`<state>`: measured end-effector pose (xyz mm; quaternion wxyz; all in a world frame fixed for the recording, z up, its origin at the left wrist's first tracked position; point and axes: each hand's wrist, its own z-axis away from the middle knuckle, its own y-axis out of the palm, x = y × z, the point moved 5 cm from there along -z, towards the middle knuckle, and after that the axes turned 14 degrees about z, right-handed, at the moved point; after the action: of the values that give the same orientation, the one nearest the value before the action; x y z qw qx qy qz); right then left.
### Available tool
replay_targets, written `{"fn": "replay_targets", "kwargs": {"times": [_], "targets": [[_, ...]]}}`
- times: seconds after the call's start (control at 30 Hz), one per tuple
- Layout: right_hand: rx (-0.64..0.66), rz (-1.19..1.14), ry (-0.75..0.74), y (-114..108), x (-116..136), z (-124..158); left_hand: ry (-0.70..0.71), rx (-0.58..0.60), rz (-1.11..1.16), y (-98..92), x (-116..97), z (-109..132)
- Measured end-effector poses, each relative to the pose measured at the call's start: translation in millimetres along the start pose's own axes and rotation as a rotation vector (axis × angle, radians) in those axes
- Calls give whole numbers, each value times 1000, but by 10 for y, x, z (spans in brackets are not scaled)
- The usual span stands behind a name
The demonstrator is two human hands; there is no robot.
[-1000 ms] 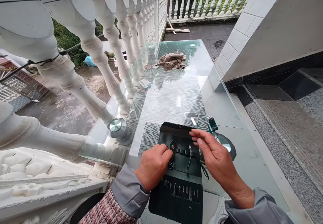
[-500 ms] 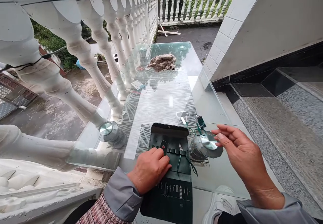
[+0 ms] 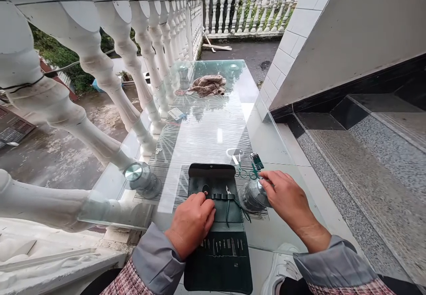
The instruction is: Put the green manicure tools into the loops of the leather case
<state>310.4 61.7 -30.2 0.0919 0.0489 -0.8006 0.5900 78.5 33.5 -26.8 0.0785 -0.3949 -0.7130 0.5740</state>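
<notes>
An unfolded dark green manicure case (image 3: 218,277) lies on the glass table, with several small metal tools in its lower half. Cuticle nippers (image 3: 228,202) with green handles sit in its upper loops. My left hand (image 3: 193,222) is closed over the case's left side, its fingertips partly hidden near the snap strap (image 3: 206,189). Just beyond the case are small green-handled scissors (image 3: 244,173) and nail clippers (image 3: 256,161). My right hand (image 3: 288,197) reaches to the green handle loops beside the clippers, thumb and fingers slightly apart; contact cannot be made out.
The glass tabletop (image 3: 273,139) stands on round, metal-capped supports (image 3: 143,177). A crumpled brown cloth (image 3: 209,85) and a small card (image 3: 176,113) lie farther off. White balusters (image 3: 123,77) line the left; stone steps (image 3: 353,166) rise at right.
My right hand has moved left, from beside the metal-capped support to the green handle loops. My left hand stays on the case. The whole view has shifted slightly.
</notes>
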Motion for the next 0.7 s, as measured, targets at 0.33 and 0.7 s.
{"fn": "replay_targets", "kwargs": {"times": [0.33, 0.7], "targets": [[100, 202, 101, 124, -3, -95, -60, 3, -8, -25, 26, 30], [225, 216, 64, 92, -11, -28, -71, 28, -23, -33, 33, 26]]}}
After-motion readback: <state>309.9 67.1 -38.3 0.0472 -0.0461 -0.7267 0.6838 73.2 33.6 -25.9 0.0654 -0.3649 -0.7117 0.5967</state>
